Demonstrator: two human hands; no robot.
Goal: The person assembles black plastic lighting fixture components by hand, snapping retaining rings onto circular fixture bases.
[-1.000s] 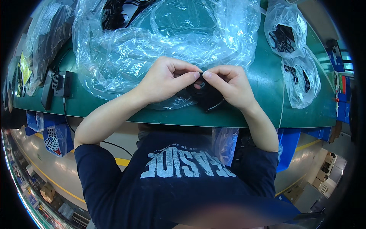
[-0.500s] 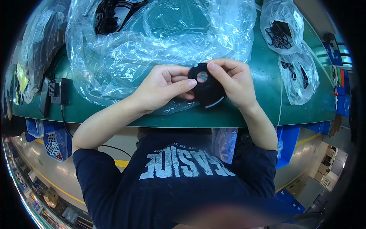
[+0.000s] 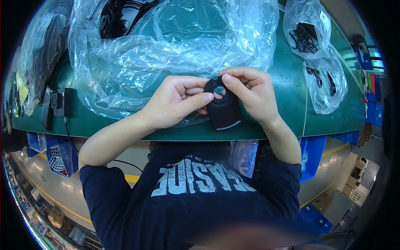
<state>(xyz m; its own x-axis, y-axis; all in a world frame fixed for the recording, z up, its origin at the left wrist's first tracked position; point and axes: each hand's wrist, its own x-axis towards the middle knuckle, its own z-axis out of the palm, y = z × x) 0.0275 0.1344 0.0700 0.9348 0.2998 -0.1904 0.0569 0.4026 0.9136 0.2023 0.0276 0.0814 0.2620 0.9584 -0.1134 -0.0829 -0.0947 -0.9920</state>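
Note:
Between my hands is a black plastic part (image 3: pixel 225 114) with a rounded upper end, a round hole through it and a pale strip along its lower edge. My left hand (image 3: pixel 180 99) pinches its left rim, thumb on the face beside the hole and fingers behind. On the upper right rim, my right hand (image 3: pixel 253 91) grips with thumb and forefinger. A fingertip shows through the hole. The part hangs above the front of the green table (image 3: pixel 271 127), just before a large clear plastic bag (image 3: pixel 125 66).
Black parts (image 3: pixel 121 25) lie in the big bag's opening. At right are two clear bags, one with black cords (image 3: pixel 306 37), another with small dark pieces (image 3: pixel 323 79). A black adapter box (image 3: pixel 61 102) with a cable stands at left. Blue bins (image 3: pixel 312 160) sit below the table edge.
The black part has turned so its lower end swings left and down, now hanging nearly straight. My right hand has shifted slightly left along its top rim; both hands keep their hold.

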